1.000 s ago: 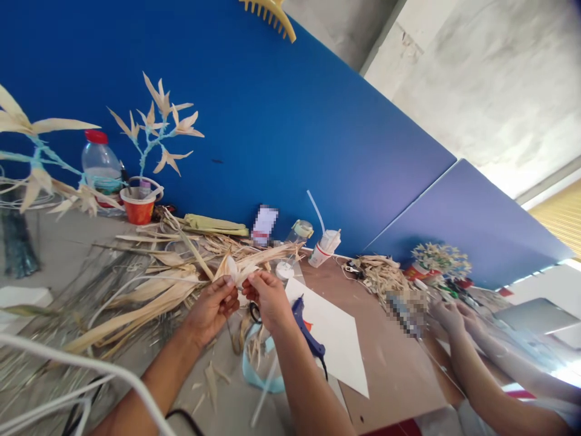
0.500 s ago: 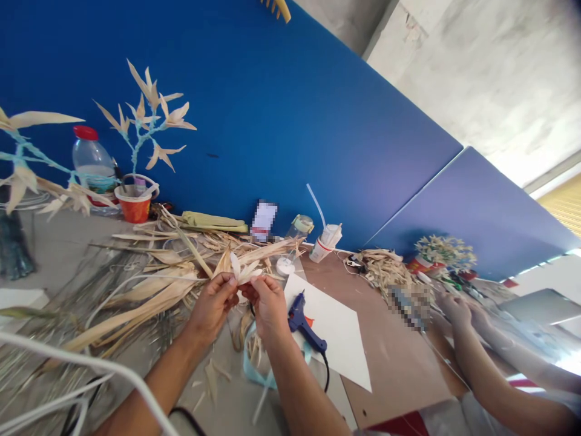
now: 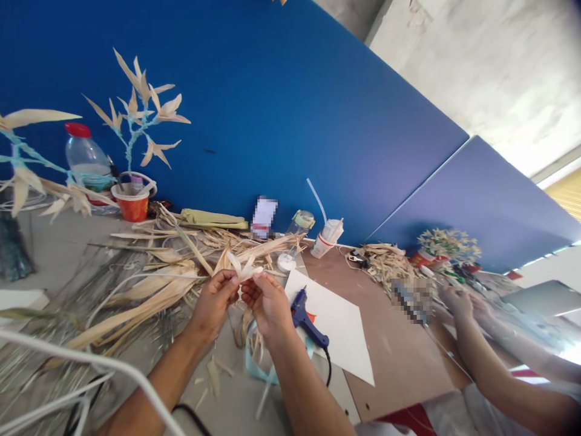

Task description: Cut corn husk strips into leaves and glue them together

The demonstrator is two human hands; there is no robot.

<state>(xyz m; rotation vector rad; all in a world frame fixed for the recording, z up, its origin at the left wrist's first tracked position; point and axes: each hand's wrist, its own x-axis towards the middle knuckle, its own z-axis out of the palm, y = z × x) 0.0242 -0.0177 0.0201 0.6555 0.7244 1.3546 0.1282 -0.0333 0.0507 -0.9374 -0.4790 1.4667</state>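
A small pale husk flower with pointed petals is held between both hands above the table. My left hand pinches its base from the left, fingers closed. On the other side, my right hand has thumb and fingertips closed on the flower's lower right part. Just right of my right hand, a blue glue gun lies on a white sheet. Dried husk strips spread to the left of and behind my hands. A light blue basket is partly hidden beneath my right forearm.
Husk flowers on a blue stem stand in a red cup by a red-capped bottle. White wires cross the lower left. A white cup stands at the back. Another person's hands work at the right.
The view has shifted slightly. Both hands still hold the flower, and its petals show at a slightly different angle. The right hand's fingers have shifted a little around its base.
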